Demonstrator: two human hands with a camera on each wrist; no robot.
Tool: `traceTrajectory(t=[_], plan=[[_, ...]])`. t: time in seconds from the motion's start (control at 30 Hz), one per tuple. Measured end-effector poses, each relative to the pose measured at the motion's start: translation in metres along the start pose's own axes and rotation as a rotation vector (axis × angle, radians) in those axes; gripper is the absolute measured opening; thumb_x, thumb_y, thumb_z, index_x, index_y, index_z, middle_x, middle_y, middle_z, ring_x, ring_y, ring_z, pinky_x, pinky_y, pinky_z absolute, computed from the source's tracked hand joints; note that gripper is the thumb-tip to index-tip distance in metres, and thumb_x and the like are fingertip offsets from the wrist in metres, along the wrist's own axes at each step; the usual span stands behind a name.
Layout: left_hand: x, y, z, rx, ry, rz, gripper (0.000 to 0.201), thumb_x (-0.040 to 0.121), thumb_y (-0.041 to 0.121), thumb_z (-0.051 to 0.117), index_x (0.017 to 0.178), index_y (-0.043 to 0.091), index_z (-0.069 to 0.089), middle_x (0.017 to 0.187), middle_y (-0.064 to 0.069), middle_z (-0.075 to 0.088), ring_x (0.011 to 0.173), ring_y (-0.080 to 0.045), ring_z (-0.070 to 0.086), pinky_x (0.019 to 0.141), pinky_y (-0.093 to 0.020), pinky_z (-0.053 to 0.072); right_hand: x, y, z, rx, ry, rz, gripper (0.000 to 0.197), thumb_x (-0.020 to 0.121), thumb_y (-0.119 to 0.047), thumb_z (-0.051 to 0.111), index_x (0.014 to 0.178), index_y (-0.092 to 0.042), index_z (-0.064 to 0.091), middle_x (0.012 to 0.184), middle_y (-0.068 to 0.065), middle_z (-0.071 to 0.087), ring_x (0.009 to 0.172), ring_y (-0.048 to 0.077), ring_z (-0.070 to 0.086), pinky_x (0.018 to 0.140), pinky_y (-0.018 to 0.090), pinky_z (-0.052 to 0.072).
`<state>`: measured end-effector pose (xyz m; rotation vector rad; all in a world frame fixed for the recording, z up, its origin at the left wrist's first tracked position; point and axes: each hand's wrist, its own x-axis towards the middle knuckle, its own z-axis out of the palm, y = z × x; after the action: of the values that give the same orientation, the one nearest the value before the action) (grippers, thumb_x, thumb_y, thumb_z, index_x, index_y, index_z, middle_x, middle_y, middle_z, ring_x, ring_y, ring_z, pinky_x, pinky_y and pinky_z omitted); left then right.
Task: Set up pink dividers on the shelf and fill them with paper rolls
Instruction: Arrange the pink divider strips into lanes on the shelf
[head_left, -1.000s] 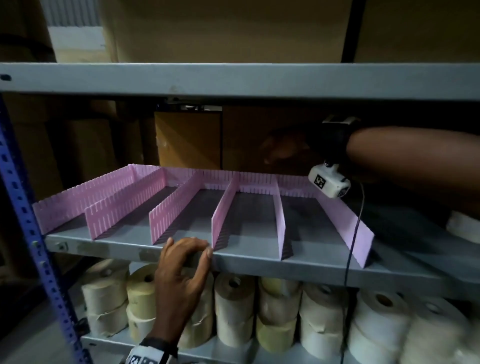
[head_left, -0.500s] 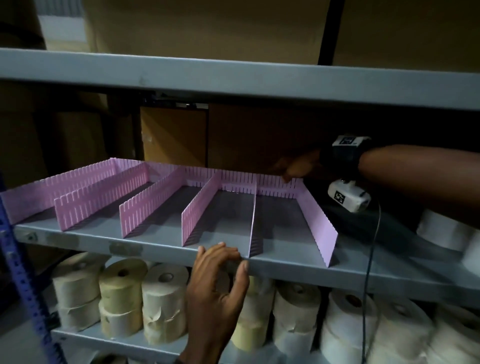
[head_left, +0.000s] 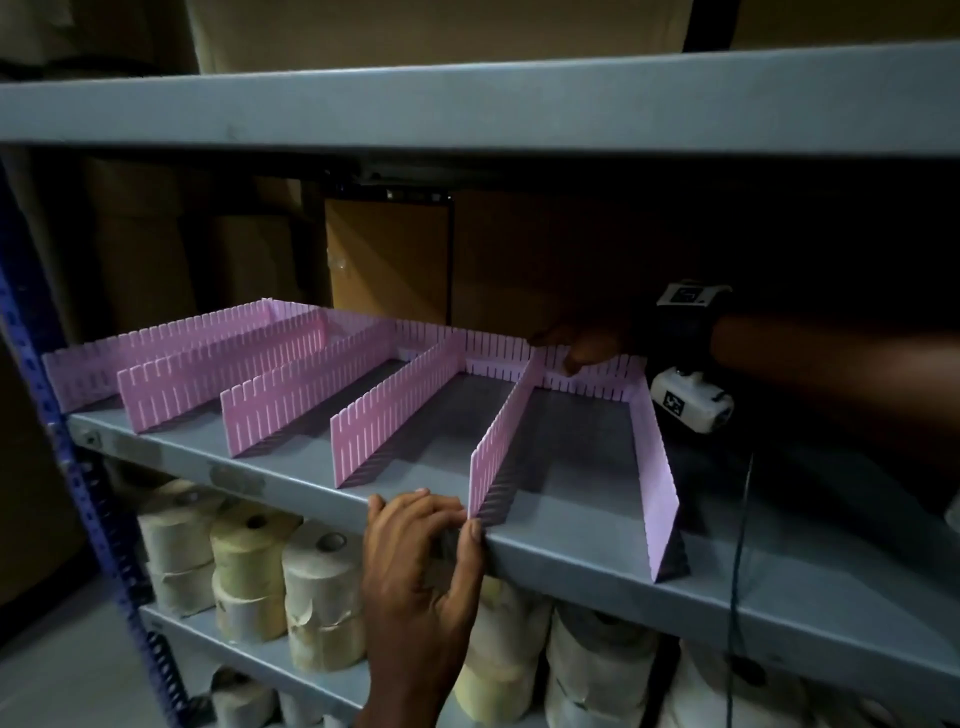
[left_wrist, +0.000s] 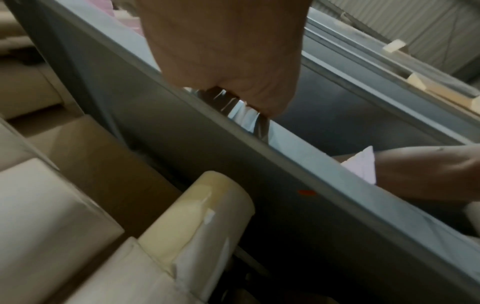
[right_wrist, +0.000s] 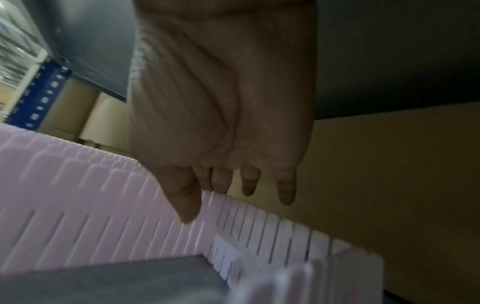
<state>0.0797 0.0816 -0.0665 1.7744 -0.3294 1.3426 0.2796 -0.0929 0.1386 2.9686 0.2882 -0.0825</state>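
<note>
Grey metal shelving on a blue upright (head_left: 31, 332) fills the view, with brown cardboard boxes (head_left: 387, 260) dim behind it. On the middle shelf (head_left: 587, 558) stands a set of pink dividers (head_left: 395, 402): a slotted back strip (head_left: 493, 353) along the rear and six strips running forward from it, upright and roughly parallel, forming open lanes that hold nothing. The left hand (head_left: 421, 566) is at the shelf's front lip, fingers curled over the edge and thumb against its face, just beside the near end of the fifth divider (head_left: 501, 441) (whether a fingertip touches that strip cannot be told). The right hand (head_left: 582, 345) reaches to the rear, where that divider meets the back strip; in the right wrist view its fingers (right_wrist: 249, 183) hang loosely extended above the slotted top edge, gripping nothing. Paper rolls (head_left: 322, 597), cream and white, stand stacked on the shelf below.
</note>
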Motion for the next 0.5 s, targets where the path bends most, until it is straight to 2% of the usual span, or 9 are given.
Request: traceTrajectory(t=[0.1, 0.2, 0.27, 0.37, 0.5], plan=[[-0.003, 0.002, 0.001, 0.016, 0.013, 0.008, 0.015, 0.092, 0.023, 0.066, 0.082, 0.013, 0.070, 0.097, 0.011, 0.066, 0.106, -0.012, 0.063, 0.114, -0.051, 0.037, 0.001, 0.005, 0.004, 0.008, 0.027, -0.030, 0.066, 0.094, -0.025, 0.060, 0.151, -0.021, 0.027, 0.155, 0.009, 0.031, 0.139, 0.029, 0.032, 0.108, 0.037, 0.033], [-0.002, 0.005, 0.001, 0.001, 0.027, 0.002, 0.015, 0.092, 0.022, 0.064, 0.083, 0.011, 0.069, 0.098, 0.011, 0.066, 0.104, -0.018, 0.065, 0.114, -0.054, 0.037, 0.002, 0.008, 0.000, 0.040, 0.055, -0.030, 0.064, 0.092, -0.023, 0.063, 0.149, -0.020, 0.033, 0.151, 0.009, 0.037, 0.135, 0.029, 0.038, 0.104, 0.037, 0.036], [-0.002, 0.005, 0.001, -0.026, 0.018, -0.007, 0.013, 0.093, 0.020, 0.061, 0.086, 0.013, 0.069, 0.101, 0.011, 0.067, 0.106, -0.016, 0.064, 0.117, -0.047, 0.034, 0.009, 0.013, -0.001, 0.038, 0.065, -0.025, 0.060, 0.091, -0.026, 0.063, 0.145, -0.020, 0.039, 0.146, 0.009, 0.044, 0.130, 0.028, 0.043, 0.102, 0.037, 0.040], [-0.003, 0.006, -0.002, -0.055, 0.000, -0.030, 0.013, 0.094, 0.020, 0.057, 0.090, 0.013, 0.068, 0.100, 0.009, 0.067, 0.108, -0.013, 0.063, 0.119, -0.038, 0.028, 0.016, 0.012, 0.002, 0.044, 0.040, -0.014, 0.061, 0.090, -0.029, 0.065, 0.145, -0.020, 0.040, 0.145, 0.008, 0.044, 0.130, 0.028, 0.044, 0.106, 0.040, 0.041], [0.000, 0.010, 0.001, -0.028, 0.011, -0.066, 0.010, 0.093, 0.016, 0.066, 0.083, 0.014, 0.065, 0.093, 0.009, 0.065, 0.099, -0.017, 0.063, 0.118, -0.040, 0.030, 0.025, 0.016, 0.007, 0.035, 0.061, -0.014, 0.062, 0.091, -0.027, 0.063, 0.147, -0.023, 0.035, 0.146, 0.009, 0.040, 0.130, 0.029, 0.041, 0.091, 0.033, 0.038]])
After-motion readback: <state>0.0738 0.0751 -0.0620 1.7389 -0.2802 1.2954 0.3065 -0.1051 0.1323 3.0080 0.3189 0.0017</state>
